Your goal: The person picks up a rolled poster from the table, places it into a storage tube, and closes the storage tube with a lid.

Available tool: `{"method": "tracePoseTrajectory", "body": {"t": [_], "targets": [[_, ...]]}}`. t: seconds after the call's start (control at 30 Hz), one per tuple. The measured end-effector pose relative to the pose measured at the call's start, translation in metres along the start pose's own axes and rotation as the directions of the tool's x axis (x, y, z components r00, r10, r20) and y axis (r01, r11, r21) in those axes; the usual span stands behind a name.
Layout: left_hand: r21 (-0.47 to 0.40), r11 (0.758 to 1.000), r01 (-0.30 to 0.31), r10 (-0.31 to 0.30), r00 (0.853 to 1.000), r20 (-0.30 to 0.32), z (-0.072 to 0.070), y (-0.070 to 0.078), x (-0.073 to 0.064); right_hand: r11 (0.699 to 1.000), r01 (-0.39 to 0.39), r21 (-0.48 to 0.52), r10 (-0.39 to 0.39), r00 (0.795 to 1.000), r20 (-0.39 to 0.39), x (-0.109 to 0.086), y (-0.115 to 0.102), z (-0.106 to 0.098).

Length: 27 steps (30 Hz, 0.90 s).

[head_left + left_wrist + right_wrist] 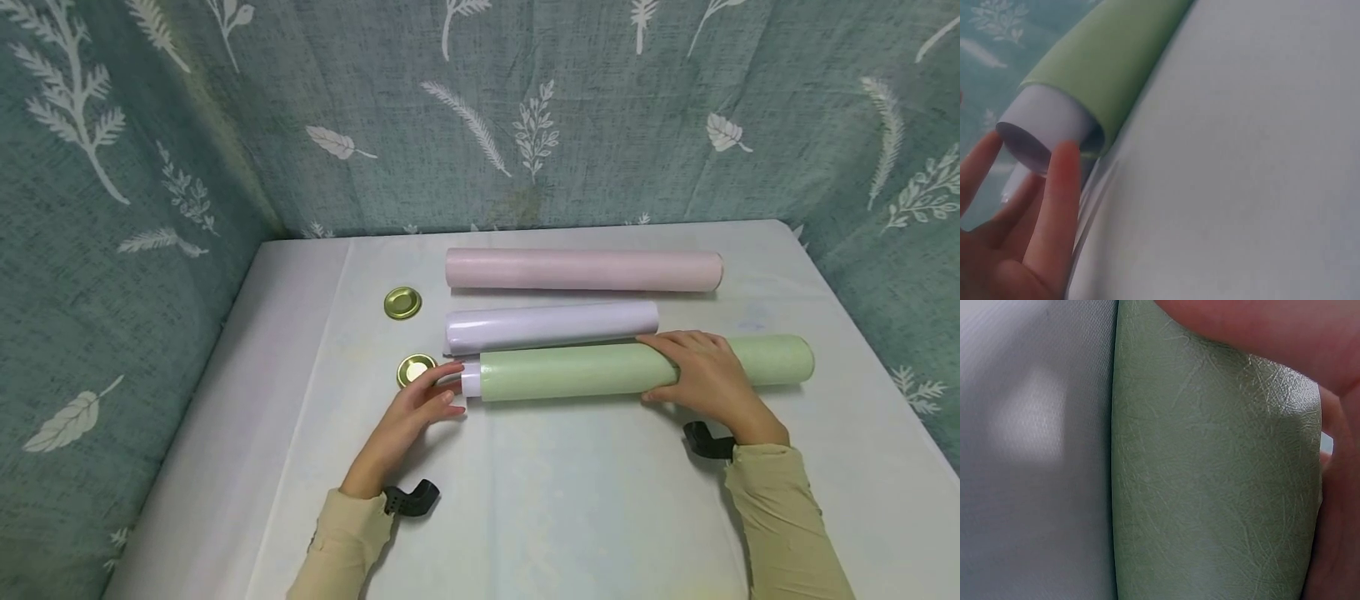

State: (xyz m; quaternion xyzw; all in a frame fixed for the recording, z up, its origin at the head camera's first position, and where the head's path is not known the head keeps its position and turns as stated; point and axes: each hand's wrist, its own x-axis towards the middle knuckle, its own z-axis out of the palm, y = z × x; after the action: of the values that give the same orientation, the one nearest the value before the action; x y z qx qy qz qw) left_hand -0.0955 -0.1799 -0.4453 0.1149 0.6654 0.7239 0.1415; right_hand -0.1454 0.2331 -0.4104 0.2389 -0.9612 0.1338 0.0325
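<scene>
A long green roll [570, 372] lies across the table, a short pale white inner roll [1054, 115] sticking out of its left end. My left hand [412, 414] is at that end, its fingers spread and fairly straight, fingertips right at the inner roll's rim on opposite sides. Farther right, my right hand [705, 375] grips the green roll from above, thumb on the near side and fingers over the top. In the right wrist view the wrinkled green surface [1210, 469] fills the space beside the thumb and palm.
Behind the green roll lie a pale lilac roll [551, 325] and, farther back, a longer pink roll [585, 270]. Two gold lids, a rear lid [402, 302] and a front lid [415, 368], are left of them. Leaf-patterned curtains [480, 125] enclose the white table [585, 508].
</scene>
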Motion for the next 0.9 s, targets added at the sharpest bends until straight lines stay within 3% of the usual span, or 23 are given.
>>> {"method": "tracePoseTrajectory", "body": {"t": [0.33,0.57,0.8,0.9], "targets": [[-0.024,1.0,0.006,-0.006,1.0,-0.008,0.008,0.009,0.001,1.0,-0.006,0.003,0.006,1.0,0.022,0.001,-0.002,-0.002],[0.031,0.999,0.039,-0.04,0.999,0.016,0.018,0.02,-0.001,1.0,-0.008,0.01,0.007,1.0,0.018,0.0,-0.003,-0.002],[0.005,0.999,-0.04,0.04,0.998,0.046,0.015,-0.001,0.005,1.0,-0.001,0.006,0.001,1.0,0.008,0.001,-0.003,-0.002],[0.019,0.999,-0.047,0.046,0.997,0.059,0.016,0.001,0.004,1.0,-0.005,0.005,0.005,1.0,0.003,0.0,-0.002,-0.001]]}}
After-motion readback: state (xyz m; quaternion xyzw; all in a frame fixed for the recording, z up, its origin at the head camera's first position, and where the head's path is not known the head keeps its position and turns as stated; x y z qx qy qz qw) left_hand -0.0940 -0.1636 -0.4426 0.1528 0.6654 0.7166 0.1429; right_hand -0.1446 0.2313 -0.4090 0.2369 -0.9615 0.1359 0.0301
